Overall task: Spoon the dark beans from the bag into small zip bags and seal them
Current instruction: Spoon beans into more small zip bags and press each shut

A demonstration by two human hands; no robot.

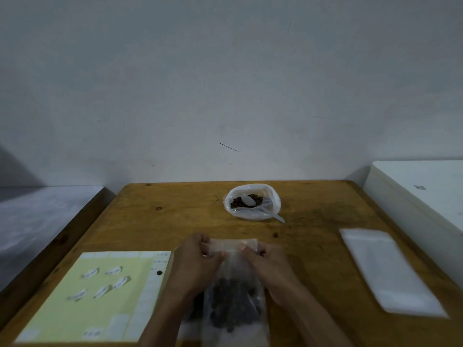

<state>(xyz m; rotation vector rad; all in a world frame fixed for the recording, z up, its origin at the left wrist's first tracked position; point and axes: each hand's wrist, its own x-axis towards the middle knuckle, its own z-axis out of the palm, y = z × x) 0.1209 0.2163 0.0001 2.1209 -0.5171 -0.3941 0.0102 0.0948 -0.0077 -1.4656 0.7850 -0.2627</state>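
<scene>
A small clear zip bag [234, 296] holding dark beans lies lengthwise on the wooden table [175, 216] in front of me. My left hand [198, 259] pinches the left end of its top strip, and my right hand [265, 264] pinches the right end. Farther back stands the rolled-down white bag of dark beans [252, 202]. A white plastic spoon [260, 207] lies in it, handle sticking out toward the front right.
A stack of empty clear zip bags [385, 269] lies at the right. A yellow label sheet [100, 294] with several white stickers lies at the left front. A white box [426, 191] flanks the table on the right, a grey surface [37, 216] on the left.
</scene>
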